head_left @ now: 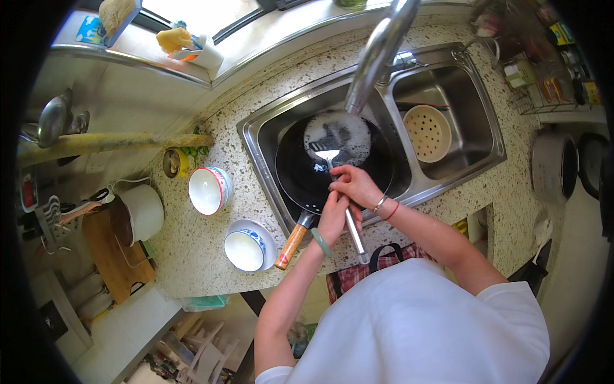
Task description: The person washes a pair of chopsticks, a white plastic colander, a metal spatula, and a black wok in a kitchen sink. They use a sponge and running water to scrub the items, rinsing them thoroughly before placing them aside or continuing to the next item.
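A slotted metal spatula (327, 154) is held over a black wok (295, 160), its head toward the foamy water (339, 128) in the pan. My left hand (332, 216) is closed round the spatula's handle, a pale green bangle on that wrist. Just above it, my right hand (357, 187) has its fingers closed on the spatula near its neck; a silver bracelet and a red cord circle that wrist. The wok sits in the left basin of a steel double sink (259, 128), and its wooden handle (293, 246) sticks out over the front rim.
Above the wok hangs the faucet (374, 61). A cream strainer with holes (427, 133) lies in the right basin. Left of the sink stand a red-rimmed bowl (208, 191) and a blue-patterned bowl (245, 250). A white pot (142, 208) and a cutting board (115, 262) are farther left.
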The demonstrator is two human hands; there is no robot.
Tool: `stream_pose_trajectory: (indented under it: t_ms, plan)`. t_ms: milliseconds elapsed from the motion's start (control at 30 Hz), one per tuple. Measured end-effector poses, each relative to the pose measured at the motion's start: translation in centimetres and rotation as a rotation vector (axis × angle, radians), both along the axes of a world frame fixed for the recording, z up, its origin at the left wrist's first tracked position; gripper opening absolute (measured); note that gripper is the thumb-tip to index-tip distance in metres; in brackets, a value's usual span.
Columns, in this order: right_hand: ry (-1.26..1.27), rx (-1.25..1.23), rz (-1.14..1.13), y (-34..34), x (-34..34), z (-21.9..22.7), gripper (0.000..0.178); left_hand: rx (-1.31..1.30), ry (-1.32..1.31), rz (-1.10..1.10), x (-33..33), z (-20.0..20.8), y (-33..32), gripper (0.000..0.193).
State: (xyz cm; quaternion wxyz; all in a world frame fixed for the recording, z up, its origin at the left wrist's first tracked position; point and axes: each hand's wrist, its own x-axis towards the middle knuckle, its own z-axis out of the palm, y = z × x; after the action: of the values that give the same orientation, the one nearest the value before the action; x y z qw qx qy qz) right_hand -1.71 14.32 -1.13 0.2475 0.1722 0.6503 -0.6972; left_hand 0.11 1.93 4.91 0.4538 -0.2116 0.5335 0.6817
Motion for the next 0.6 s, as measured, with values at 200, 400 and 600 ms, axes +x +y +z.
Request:
stream_pose_trajectory:
  t_ms: [200, 400, 600]
  plan:
    - [0.042, -0.151, -0.155, 8.3, 1.9, 5.5, 0.037, 0.148, 0.114, -0.231, 1.3, 0.0, 5.1, 0.039]
    - [-0.012, 0.023, -0.366, 17.6, 7.2, 7.5, 0.039, -0.073, 0.336, -0.248, 1.0, -2.4, 6.5, 0.030]
    - [0.005, 0.611, -0.277, 24.8, 6.9, -3.0, 0.037, -0.231, 0.472, -0.278, -0.4, -4.7, 4.0, 0.023]
